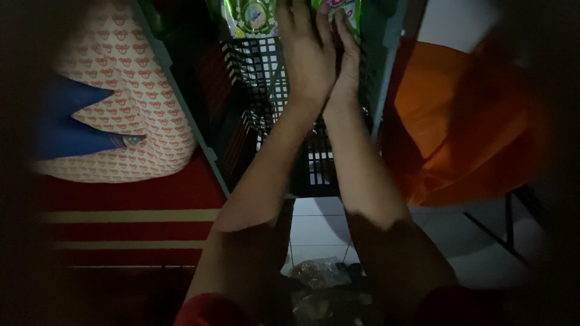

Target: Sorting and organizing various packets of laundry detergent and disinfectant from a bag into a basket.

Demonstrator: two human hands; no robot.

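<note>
Both hands reaching into crate [266,78]: left hand [308,51] beside right hand [348,57], touching. Two packets at far end: one packet [251,17] left, other packet [345,9] under fingertips. Cushion [133,90] left of crate, on mat [133,208]. Plastic bag [318,271] below, between forearms.

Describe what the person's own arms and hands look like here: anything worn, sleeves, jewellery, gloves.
Both the left hand and the right hand are bare, with no gloves, and no rings or watch can be made out. The forearms are uncovered. Red sleeves show only at the bottom edge, near the upper arms.
</note>
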